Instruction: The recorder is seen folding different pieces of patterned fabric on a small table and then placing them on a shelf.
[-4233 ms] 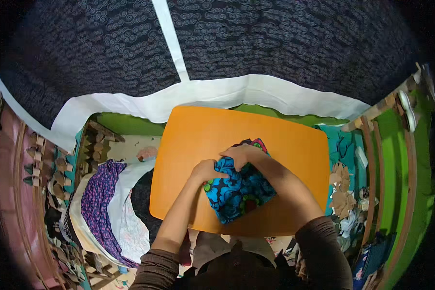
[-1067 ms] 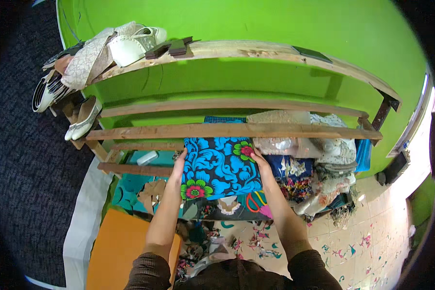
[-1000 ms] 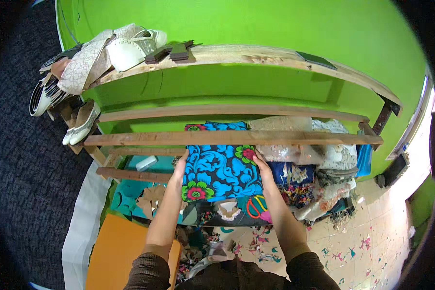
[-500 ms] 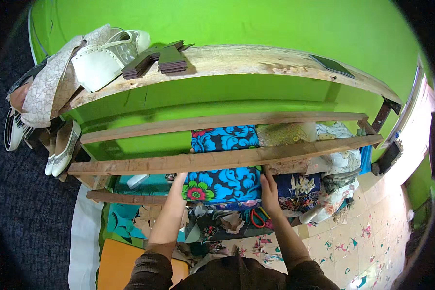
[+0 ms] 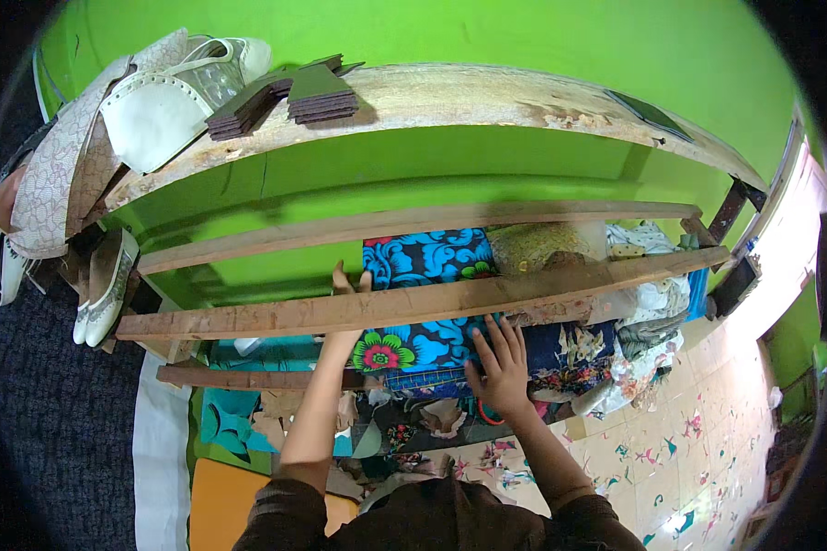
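A folded piece of black cloth with a blue swirl pattern and red-and-green flowers [image 5: 432, 342] lies on the lower rack, crossed by the front wooden rail [image 5: 413, 307]. My left hand [image 5: 342, 279] reaches behind that rail at the cloth's left edge. Its fingers show above the rail, apart from one another; the rail hides the palm. Spread fingers of my right hand [image 5: 503, 367] rest on the cloth's front right corner. Just beneath is another folded blue cloth [image 5: 423, 381]. To the right lies dark navy floral fabric [image 5: 574, 354].
Above runs a rough wooden plank [image 5: 469, 96] bearing a white bag [image 5: 156, 115], stacked dark cut pieces [image 5: 322, 95] and a dark flat item [image 5: 648, 112]. White shoes [image 5: 110, 285] sit at the left end. Scraps litter the tiled floor [image 5: 680, 432]; an orange surface [image 5: 225, 505] is lower left.
The patterned cloth sits slightly farther back. My left fingers have come into sight above the rail, and my right hand has gone from gripping the cloth's side to lying spread on it.
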`<state>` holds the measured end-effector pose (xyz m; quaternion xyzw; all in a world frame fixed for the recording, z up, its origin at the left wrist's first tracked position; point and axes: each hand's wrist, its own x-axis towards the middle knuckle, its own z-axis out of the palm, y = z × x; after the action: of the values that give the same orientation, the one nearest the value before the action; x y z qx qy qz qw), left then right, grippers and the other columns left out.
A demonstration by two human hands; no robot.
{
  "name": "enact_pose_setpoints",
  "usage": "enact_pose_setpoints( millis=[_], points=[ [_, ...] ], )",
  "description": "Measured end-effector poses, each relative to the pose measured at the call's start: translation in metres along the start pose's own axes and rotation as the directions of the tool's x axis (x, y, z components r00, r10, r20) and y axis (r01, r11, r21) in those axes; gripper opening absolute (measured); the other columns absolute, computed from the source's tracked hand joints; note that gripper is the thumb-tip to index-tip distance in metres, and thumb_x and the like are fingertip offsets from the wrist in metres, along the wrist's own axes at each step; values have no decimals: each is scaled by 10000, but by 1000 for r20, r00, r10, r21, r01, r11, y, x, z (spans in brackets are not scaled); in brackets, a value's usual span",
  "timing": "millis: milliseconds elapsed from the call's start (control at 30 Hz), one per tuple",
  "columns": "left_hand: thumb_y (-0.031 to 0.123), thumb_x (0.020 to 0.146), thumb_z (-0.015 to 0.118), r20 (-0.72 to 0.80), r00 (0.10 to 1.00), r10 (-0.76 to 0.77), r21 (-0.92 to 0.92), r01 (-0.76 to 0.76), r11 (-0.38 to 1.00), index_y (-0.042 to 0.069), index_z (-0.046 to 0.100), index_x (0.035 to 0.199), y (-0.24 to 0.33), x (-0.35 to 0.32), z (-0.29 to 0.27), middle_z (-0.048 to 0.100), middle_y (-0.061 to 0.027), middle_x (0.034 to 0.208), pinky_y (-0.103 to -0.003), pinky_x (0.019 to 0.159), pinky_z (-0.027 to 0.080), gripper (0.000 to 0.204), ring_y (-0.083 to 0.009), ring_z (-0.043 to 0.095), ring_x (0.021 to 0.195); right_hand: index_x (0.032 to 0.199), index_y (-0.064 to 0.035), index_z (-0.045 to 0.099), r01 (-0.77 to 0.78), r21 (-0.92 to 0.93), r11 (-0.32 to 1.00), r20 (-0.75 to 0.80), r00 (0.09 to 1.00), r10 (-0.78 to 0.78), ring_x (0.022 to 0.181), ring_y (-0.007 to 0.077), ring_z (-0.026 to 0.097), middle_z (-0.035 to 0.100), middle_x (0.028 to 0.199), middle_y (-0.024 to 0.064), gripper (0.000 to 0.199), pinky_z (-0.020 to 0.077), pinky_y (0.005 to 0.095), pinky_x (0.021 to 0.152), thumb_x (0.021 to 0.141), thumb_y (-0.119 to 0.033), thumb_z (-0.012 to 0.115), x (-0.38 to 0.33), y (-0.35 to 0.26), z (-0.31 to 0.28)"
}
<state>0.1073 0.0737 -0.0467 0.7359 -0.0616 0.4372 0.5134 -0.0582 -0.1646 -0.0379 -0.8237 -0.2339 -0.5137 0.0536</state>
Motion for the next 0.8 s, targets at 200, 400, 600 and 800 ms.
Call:
enact_pose_setpoints(
  millis=[200,400,600,800],
  points=[
    [296,865,476,328,868,373,262,-463,847,53,460,1236,78,-93,-67,448,-201,1260,-501,969,289,444,-365,417,1163,1246,-95,474,0,-57,998,-20,1000,-1,1231,336,371,416,1327,141,507,239,554,1005,777,-252,584,-24,0,10],
    [375,839,504,476,807,349,456,-566,686,125,390,1327,87,-139,-55,331,-89,1397,-527,1030,210,560,-307,310,1271,1258,-52,448,28,-78,997,114,993,-19,1287,330,285,345,1380,140,528,167,593,1009,797,-293,538,-27,-8,12],
    [347,847,496,396,887,238,599,-446,665,153,372,1342,119,-185,-58,302,-80,1415,-523,1032,203,546,-280,281,1294,1286,0,389,59,123,991,211,974,-84,1311,382,205,291,1397,188,587,83,621,1011,796,-283,547,-50,-8,-5],
    [302,858,467,291,957,16,719,-230,656,159,385,1337,150,-260,-61,309,-74,1414,-511,1045,176,506,-269,289,1296,1309,2,359,90,233,968,362,916,-173,1321,323,217,261,1415,173,611,93,585,1030,826,-348,491,-85,-20,-31]
  ],
)
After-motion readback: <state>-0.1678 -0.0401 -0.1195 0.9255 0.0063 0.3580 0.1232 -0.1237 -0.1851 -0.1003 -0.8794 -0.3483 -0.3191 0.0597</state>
